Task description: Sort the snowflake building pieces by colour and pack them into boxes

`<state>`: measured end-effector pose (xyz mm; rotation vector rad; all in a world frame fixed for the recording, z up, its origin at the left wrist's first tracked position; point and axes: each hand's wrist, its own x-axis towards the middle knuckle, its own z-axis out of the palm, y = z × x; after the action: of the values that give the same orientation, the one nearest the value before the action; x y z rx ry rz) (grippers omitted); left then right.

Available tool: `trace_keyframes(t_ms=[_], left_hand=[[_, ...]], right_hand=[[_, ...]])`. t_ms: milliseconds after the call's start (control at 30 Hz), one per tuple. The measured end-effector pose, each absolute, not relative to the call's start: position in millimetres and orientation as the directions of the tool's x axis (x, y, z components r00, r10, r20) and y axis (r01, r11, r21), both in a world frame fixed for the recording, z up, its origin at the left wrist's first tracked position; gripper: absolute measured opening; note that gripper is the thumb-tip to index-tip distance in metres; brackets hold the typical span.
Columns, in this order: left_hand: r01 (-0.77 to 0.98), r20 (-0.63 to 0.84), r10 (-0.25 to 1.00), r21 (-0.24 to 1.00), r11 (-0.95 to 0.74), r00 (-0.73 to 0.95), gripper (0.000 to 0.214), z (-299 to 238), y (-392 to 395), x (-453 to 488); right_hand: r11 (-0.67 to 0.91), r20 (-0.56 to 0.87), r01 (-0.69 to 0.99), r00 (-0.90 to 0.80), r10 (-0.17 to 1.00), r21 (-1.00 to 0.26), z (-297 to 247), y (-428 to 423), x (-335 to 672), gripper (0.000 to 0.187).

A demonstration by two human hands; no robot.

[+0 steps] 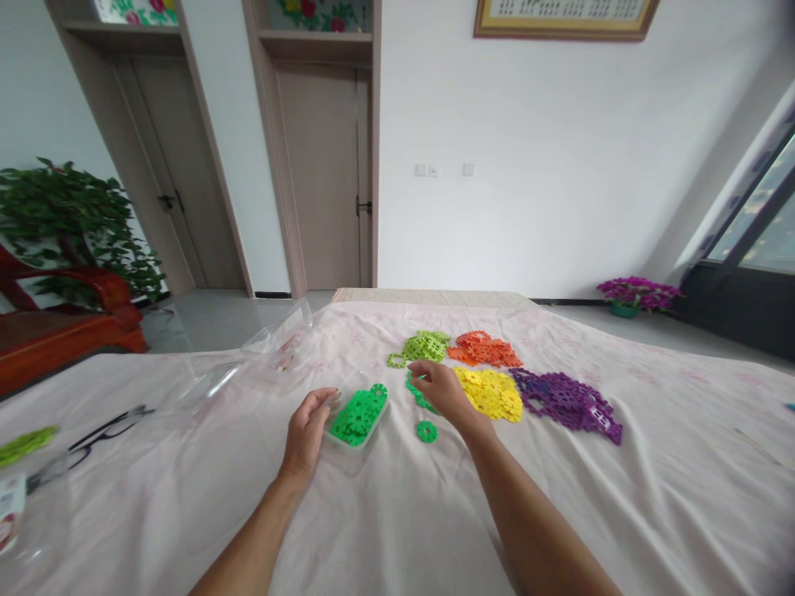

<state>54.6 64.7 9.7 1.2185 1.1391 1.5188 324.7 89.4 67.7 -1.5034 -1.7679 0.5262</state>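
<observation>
A clear plastic box [353, 454] holds a heap of green flower-shaped plastic pieces [358, 416]. My left hand [309, 424] grips the box by its left side, fingers bent over the rim. My right hand [435, 382] is right of the box, above a small group of green pieces [417, 395] that it partly covers. Its fingers are bent together, and anything between them is hidden. One loose green piece [426, 431] lies on the cloth, nearer to me.
Behind and right of my right hand lie piles of lime-green [427, 346], orange [484, 349], yellow [493, 395] and purple pieces [568, 400]. On the left are clear plastic packaging [279, 343], eyeglasses [105, 430] and more lime-green pieces [26, 447]. A wrinkled pale cloth [385, 530] covers the table.
</observation>
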Motion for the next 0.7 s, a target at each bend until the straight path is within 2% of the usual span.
trace_keyframes(t_ms=[67,167,367,500,700], left_hand=[[-0.078,0.202,0.966,0.973,-0.217,-0.163,0.036,10.5,64.4,55.2],[-0.095,0.184,0.969,0.975,-0.201,-0.166,0.038,9.9,64.9,55.5],[-0.096,0.190,0.970,0.974,-0.206,-0.149,0.039,4.8,67.9,53.5],[-0.100,0.186,0.971,0.974,-0.202,-0.150,0.040,5.2,67.3,53.6],[-0.106,0.172,0.971,0.976,-0.191,-0.164,0.041,10.6,64.2,56.0]], right_hand=[[0.160,0.291,0.799,0.020,0.957,-0.580,65.3,92.1,345.7,0.028],[0.092,0.267,0.889,0.035,0.963,-0.449,61.6,89.9,370.3,0.028],[0.165,0.268,0.970,-0.113,0.957,-0.179,53.2,74.4,380.6,0.028],[0.204,0.296,0.968,-0.155,0.943,-0.146,48.8,69.3,380.6,0.028],[0.216,0.301,0.957,-0.152,0.942,-0.193,46.3,64.1,375.7,0.023]])
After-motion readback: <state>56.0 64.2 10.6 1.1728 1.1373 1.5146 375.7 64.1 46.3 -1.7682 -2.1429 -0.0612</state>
